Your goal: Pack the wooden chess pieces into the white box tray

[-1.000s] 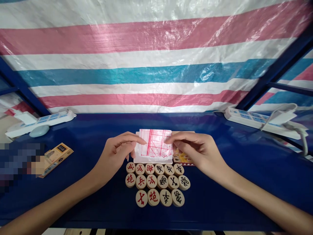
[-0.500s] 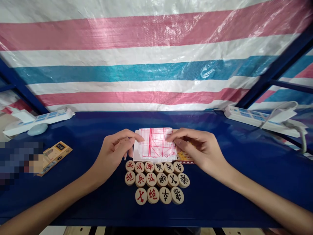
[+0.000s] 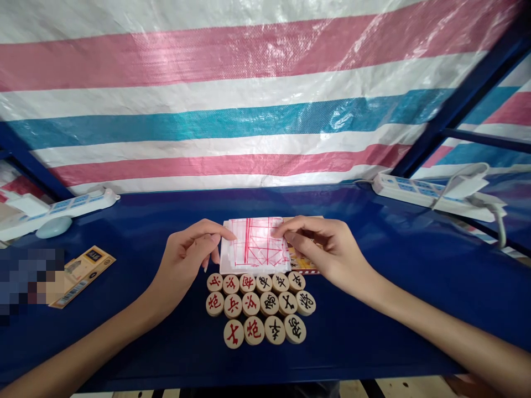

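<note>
A folded sheet of thin plastic with a red-lined xiangqi board [image 3: 261,246] lies over a white tray or box part [image 3: 225,260]. My left hand [image 3: 191,249] is at its left edge, index fingertip on the sheet and thumb close by. At the right edge, my right hand [image 3: 323,249] has index finger and thumb closed on the sheet. A patterned yellow-and-red box part [image 3: 305,261] shows partly beneath that hand. Just in front stand stacked round wooden xiangqi pieces [image 3: 251,303] in three rows, red characters left, black ones right.
Power strips lie at the back left [image 3: 78,205] and back right [image 3: 431,196], the right one with a plug and cable. A pale blue mouse-shaped object [image 3: 53,226] and a yellow printed card packet [image 3: 85,276] are on the left of the blue table [image 3: 166,354]. Striped plastic sheeting [image 3: 232,116] hangs behind.
The view has shifted slightly, so everything on the table sits a little further left. Both hands keep their places at the edges of the sheet.
</note>
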Motion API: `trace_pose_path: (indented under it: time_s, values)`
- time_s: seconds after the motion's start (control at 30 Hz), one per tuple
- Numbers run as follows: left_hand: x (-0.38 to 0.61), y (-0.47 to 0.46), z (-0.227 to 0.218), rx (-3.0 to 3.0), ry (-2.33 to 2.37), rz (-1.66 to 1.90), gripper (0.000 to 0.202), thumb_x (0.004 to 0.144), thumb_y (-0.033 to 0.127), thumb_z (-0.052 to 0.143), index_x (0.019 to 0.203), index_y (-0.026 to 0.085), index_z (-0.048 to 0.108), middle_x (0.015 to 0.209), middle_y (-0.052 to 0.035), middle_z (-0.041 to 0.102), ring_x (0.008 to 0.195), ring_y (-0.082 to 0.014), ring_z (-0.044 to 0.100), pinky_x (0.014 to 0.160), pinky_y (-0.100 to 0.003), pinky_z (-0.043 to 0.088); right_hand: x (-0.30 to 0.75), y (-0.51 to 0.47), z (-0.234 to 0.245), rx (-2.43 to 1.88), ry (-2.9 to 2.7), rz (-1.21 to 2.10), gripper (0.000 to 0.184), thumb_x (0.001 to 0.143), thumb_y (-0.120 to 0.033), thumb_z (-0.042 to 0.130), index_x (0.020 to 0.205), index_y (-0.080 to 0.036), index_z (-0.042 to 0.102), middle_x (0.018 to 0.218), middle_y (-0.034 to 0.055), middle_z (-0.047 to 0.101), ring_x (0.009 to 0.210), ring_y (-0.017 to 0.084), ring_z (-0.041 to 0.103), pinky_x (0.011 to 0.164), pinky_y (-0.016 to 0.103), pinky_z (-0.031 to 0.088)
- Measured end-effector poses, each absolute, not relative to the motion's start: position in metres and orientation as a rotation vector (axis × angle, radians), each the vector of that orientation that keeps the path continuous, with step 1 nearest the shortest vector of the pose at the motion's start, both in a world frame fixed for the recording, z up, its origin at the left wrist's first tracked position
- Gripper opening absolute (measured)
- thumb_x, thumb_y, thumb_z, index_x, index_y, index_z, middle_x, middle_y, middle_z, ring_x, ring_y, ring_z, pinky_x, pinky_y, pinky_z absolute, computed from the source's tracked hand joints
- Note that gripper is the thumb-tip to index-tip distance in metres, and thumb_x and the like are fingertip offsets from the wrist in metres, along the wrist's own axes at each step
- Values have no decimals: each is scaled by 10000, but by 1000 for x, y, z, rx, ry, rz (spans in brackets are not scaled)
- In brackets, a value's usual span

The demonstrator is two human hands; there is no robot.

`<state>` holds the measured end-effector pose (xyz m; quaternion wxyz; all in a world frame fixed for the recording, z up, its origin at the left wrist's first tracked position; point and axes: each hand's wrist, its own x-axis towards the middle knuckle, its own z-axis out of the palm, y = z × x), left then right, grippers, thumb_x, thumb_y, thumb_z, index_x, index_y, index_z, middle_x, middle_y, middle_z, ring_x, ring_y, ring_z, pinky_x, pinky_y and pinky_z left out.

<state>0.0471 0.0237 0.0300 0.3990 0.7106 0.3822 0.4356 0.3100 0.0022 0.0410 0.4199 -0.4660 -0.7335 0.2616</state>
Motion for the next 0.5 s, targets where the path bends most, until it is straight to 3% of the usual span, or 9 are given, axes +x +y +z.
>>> trace_pose_path:
  time_s: [0.13, 0.33, 0.5]
  values:
    - [45, 31, 27, 1812, 1078, 1215, 236, 963, 262, 499, 927, 224, 729, 1115, -29, 651, 785, -122, 546, 537, -234, 384, 314, 10, 41, -1279, -2001, 488, 243, 917, -260, 542, 1065, -235, 733, 1002, 41, 742, 675, 139, 623, 562, 265, 441]
    - [43, 45, 22, 1642, 1211, 1266, 238, 958, 290, 487, 914, 205, 706, 1086, -38, 672, 824, -142, 540, 548, -219, 409, 317, 15, 41, -1326, -2116, 306, 227, 932, -268, 533, 1025, -241, 738, 990, 33, 741, 644, 130, 590, 545, 261, 407]
    - [40, 36, 40, 1806, 1194, 1306, 227, 965, 298, 502, 931, 220, 712, 1114, -35, 661, 813, -140, 584, 561, -244, 440, 317, 12, 44, -1277, -2106, 277, 202, 941, -283, 534, 958, -233, 729, 972, 40, 729, 740, 165, 624, 617, 298, 453]
